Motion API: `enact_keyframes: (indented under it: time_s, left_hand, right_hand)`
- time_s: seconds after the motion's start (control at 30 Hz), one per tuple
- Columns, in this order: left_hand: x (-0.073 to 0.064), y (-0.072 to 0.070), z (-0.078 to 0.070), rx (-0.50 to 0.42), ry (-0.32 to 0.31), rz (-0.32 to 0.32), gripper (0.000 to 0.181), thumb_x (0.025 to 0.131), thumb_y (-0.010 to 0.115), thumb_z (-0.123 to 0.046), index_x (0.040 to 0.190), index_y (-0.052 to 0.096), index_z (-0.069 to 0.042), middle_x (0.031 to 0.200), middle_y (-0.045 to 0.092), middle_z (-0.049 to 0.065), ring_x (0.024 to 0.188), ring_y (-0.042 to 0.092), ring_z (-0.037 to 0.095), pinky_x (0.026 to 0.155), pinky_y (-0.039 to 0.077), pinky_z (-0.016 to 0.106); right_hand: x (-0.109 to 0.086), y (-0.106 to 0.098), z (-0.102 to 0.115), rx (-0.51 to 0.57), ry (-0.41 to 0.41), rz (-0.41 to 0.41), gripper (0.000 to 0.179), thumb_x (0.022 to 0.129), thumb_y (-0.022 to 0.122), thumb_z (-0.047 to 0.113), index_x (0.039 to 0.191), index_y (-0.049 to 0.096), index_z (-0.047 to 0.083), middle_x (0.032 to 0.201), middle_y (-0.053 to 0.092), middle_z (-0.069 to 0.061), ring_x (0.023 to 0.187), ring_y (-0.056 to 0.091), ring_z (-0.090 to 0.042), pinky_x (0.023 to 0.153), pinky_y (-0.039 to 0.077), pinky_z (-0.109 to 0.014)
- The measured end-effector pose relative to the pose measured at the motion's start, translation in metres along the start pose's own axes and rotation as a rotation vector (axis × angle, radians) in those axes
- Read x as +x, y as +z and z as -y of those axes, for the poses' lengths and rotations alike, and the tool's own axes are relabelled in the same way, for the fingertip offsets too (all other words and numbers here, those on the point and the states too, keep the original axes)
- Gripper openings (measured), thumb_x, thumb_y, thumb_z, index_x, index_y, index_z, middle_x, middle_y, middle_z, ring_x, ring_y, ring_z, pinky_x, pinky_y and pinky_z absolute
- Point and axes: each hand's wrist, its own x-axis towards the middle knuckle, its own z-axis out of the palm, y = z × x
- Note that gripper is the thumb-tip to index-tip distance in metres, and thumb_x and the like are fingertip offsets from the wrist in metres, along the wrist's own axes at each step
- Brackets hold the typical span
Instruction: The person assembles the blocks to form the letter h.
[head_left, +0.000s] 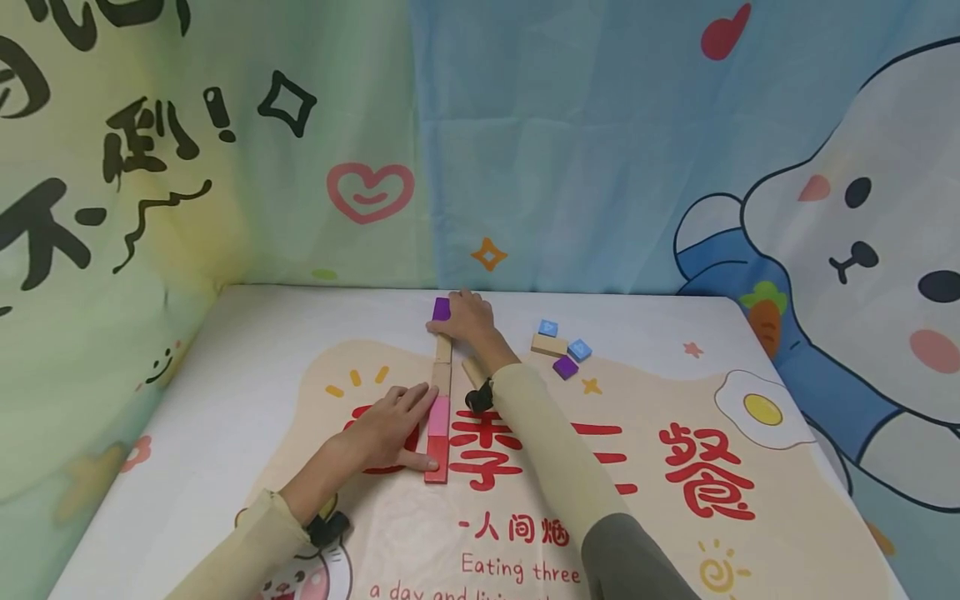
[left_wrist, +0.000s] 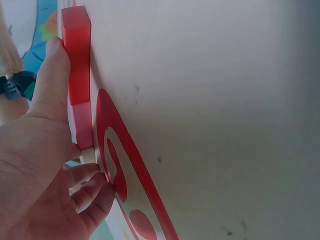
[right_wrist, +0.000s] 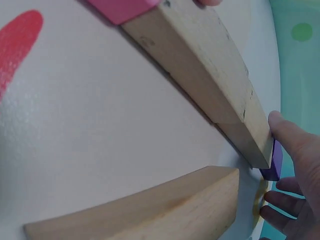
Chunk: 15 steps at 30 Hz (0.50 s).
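Observation:
A straight row of blocks runs away from me: a red block [head_left: 437, 462] nearest, then a pink block [head_left: 438, 417], two plain wooden blocks [right_wrist: 200, 70], and a purple block [head_left: 441, 309] at the far end. My left hand [head_left: 386, 429] lies along the left side of the row. Its thumb touches the red block and its loosely bent fingertips reach the wooden part. At the far end, my right hand [head_left: 468, 321] pinches the purple block between thumb and fingers, partly hiding it. A loose wooden block [right_wrist: 195, 205] lies just right of the row, under the right wrist.
Right of my right hand sits a small cluster: two blue blocks [head_left: 579, 350], a wooden block [head_left: 550, 345] and a purple block [head_left: 566, 367]. A printed cloth [head_left: 645, 533] covers the table, whose back edge meets a cartoon curtain [head_left: 562, 167].

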Motion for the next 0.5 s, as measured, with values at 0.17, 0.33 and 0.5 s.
enact_keyframes:
  time_s: [0.17,0.33,0.5]
  left_hand:
    - [-0.0004,-0.001,-0.0005,0.0,0.0,-0.001,0.109,0.072,0.069,-0.068,0.155,0.023,-0.014,0.158,0.029,0.011,0.139,0.035,0.031,0.107,0.046,0.047]
    - [-0.0008,-0.002,-0.0008,-0.009,-0.002,0.004,0.109,0.073,0.069,-0.068,0.155,0.022,-0.014,0.158,0.029,0.01,0.139,0.035,0.031,0.107,0.045,0.047]
    - [-0.0018,-0.0023,-0.0015,-0.007,-0.002,0.003,0.11,0.072,0.069,-0.069,0.155,0.021,-0.015,0.158,0.029,0.01,0.139,0.035,0.03,0.107,0.046,0.047]
  right_hand:
    - [0.0013,-0.0004,0.0003,-0.015,0.008,-0.001,0.08,0.087,0.059,0.061,0.143,0.042,0.007,0.14,0.05,-0.01,0.127,0.048,-0.027,0.109,0.04,-0.045]
    - [0.0001,-0.0024,0.0013,-0.018,0.006,-0.001,0.078,0.088,0.059,0.061,0.142,0.044,0.007,0.139,0.05,-0.011,0.126,0.049,-0.027,0.109,0.04,-0.045]
    - [-0.0022,-0.0042,0.0016,-0.002,0.004,-0.007,0.077,0.087,0.061,0.06,0.14,0.046,0.007,0.137,0.052,-0.011,0.124,0.05,-0.027,0.109,0.04,-0.044]
